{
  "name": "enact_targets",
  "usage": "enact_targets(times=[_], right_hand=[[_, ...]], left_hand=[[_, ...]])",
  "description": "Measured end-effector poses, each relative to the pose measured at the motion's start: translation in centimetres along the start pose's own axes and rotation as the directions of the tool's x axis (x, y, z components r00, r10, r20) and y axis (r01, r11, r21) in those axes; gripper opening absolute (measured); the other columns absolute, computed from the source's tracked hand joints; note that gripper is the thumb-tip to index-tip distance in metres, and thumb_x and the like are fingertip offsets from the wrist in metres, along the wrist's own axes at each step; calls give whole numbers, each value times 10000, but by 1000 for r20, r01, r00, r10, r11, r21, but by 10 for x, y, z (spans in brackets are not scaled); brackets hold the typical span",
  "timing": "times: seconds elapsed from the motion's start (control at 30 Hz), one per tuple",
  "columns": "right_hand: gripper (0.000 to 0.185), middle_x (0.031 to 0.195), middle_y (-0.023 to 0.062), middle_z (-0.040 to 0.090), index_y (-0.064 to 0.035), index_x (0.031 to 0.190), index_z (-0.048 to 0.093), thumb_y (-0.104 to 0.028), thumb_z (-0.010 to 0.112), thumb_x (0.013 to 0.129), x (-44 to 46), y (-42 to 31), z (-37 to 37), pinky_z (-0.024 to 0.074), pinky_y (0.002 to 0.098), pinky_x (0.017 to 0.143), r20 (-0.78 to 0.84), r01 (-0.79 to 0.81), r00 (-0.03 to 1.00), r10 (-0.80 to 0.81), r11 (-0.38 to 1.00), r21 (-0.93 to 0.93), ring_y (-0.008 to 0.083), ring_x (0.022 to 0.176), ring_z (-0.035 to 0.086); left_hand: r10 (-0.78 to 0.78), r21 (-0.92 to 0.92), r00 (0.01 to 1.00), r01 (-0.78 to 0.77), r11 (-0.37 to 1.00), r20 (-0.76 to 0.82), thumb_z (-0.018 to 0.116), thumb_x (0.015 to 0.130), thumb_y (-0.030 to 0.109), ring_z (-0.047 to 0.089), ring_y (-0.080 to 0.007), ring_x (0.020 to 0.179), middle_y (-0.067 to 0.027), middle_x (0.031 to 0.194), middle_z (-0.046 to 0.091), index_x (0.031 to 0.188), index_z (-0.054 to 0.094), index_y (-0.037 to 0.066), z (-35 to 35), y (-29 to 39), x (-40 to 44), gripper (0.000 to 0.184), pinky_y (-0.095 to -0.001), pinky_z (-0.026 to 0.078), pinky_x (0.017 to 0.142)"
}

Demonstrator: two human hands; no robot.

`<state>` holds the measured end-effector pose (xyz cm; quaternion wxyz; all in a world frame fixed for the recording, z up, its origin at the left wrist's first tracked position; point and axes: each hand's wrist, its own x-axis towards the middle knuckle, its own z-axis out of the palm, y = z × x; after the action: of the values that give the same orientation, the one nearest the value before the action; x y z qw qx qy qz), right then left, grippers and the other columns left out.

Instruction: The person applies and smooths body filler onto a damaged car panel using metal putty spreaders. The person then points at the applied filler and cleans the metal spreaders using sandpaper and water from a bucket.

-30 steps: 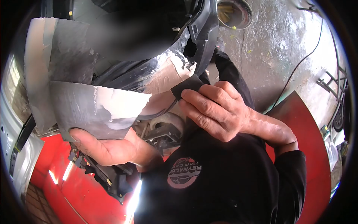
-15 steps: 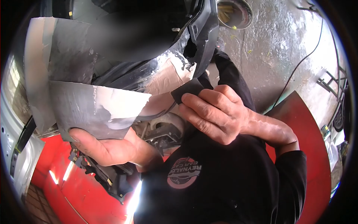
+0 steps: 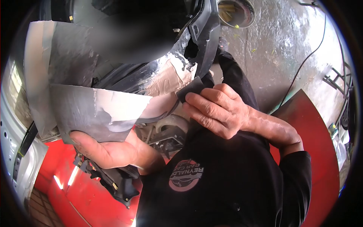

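My left hand point(image 3: 107, 151) grips a thin grey sheet point(image 3: 77, 109) from below, its thumb flat on the upper face. Pale putty point(image 3: 121, 104) is smeared across the right part of that sheet. Between the fingers and thumb of my right hand point(image 3: 217, 109) is a small black flat spreader point(image 3: 189, 89), held closed. Its edge is close to a dark car body part point(image 3: 124, 79), where a layer of beige filler point(image 3: 170, 77) with ridges lies. Whether the spreader touches the filler I cannot tell.
A second grey sheet point(image 3: 72, 55) with a pale edge stands behind the first. A round bucket point(image 3: 238, 15) sits on the wet concrete floor point(image 3: 280, 45). Red panels point(image 3: 314, 143) are on the right, and a black cable point(image 3: 306, 62) crosses the floor.
My right hand and the spreader have shifted slightly upward beside the filler. The sheet in my left hand stays nearly in place, and the view has tilted a little.
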<state>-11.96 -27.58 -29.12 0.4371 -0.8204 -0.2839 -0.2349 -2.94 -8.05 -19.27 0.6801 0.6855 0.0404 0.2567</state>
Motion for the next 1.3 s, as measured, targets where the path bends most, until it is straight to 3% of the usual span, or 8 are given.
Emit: enact_targets(times=[0.1, 0.27, 0.57, 0.67, 0.93, 1.07, 1.3], right_hand=[[434, 1115, 178, 713, 53, 1055, 741, -147, 691, 673, -6, -6, 2, 468, 341, 714, -2, 17, 1000, -17, 1000, 14, 251, 890, 629], [453, 1117, 176, 712, 41, 1060, 748, -165, 675, 663, 3, -9, -1, 454, 335, 712, -49, 11, 999, -14, 998, -54, 243, 890, 623], [434, 1120, 181, 709, 52, 1079, 743, -143, 692, 694, 1, -15, 2, 467, 343, 702, -16, 7, 1000, -7, 1000, -3, 252, 895, 623], [442, 1125, 190, 707, 54, 1084, 739, -136, 697, 687, 2, -7, 2, 466, 344, 693, -67, 8, 998, -15, 995, -99, 255, 899, 627], [406, 1137, 200, 709, 54, 1083, 734, -123, 711, 718, -13, -12, 8, 467, 343, 689, 14, -8, 1000, 8, 1000, 0, 254, 883, 631], [423, 1118, 199, 715, 48, 1069, 739, -134, 708, 688, -6, -11, 3, 460, 349, 693, -99, -11, 995, 6, 998, -54, 249, 881, 625], [388, 1121, 184, 711, 39, 1038, 742, -138, 701, 695, -3, -23, 19, 458, 346, 713, -1, 1, 1000, -1, 1000, -4, 254, 895, 619]], left_hand=[[-15, -5, 1000, 15, 1000, -4, 494, 1061, 350, 619, -361, 1252, -257, 1414, 563, 1416, 516, -80, 0, 3, 0, 558, -461, 554, 1016], [-5, 10, 998, 5, 1000, 59, 478, 1069, 346, 615, -362, 1260, -262, 1413, 560, 1410, 514, -83, -5, 1, 1, 549, -453, 558, 1014], [-13, -39, 998, 15, 999, 57, 507, 1054, 330, 652, -356, 1199, -268, 1349, 602, 1375, 537, -106, -13, 5, 4, 543, -453, 574, 989], [-20, -34, 998, 22, 999, 56, 513, 1049, 329, 654, -352, 1195, -266, 1333, 613, 1366, 546, -106, -14, 3, 3, 540, -459, 572, 993], [-25, -24, 1000, 25, 999, 18, 512, 1058, 332, 642, -365, 1214, -264, 1381, 582, 1391, 520, -104, -7, 5, 3, 548, -475, 562, 1009], [-36, -52, 998, 38, 998, 44, 503, 1062, 335, 640, -369, 1217, -275, 1391, 572, 1404, 507, -110, -12, 3, 5, 561, -474, 560, 1012], [-31, -65, 997, 36, 997, 67, 488, 1067, 335, 643, -369, 1212, -277, 1370, 587, 1390, 525, -118, -15, 4, 6, 557, -471, 562, 1006]])
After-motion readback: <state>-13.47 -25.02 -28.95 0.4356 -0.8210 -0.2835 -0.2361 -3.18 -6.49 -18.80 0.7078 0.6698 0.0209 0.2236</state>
